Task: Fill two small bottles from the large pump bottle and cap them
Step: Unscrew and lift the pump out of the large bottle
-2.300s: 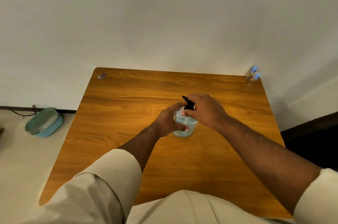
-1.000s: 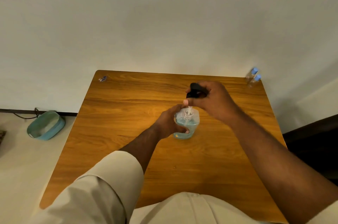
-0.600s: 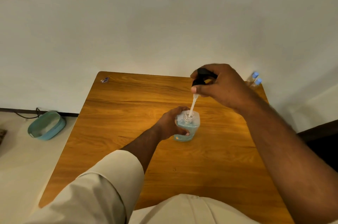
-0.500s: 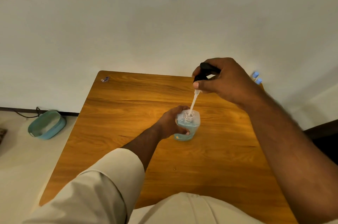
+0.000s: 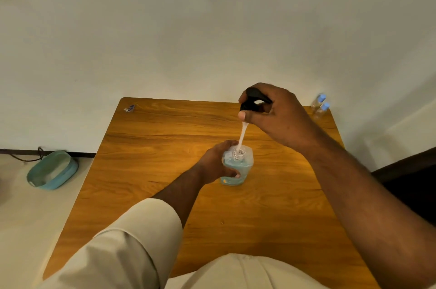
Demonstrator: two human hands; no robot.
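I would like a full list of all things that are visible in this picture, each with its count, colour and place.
large bottle: 1, clear with blue liquid, upright at table centre, open neck
pump head: 1, black with a white tube, lifted above the large bottle, tube end still in the neck
small bottles: 2, clear with blue caps, far right corner of the table
small object: 1, bluish, far left corner, too small to identify
table: 1, brown wood, against the wall
basin: 1, teal, on the floor at left
cable: 1, black, on the floor by the wall
left hand: 1, gripping the large bottle
right hand: 1, holding the pump head
sleeves: beige, near edge
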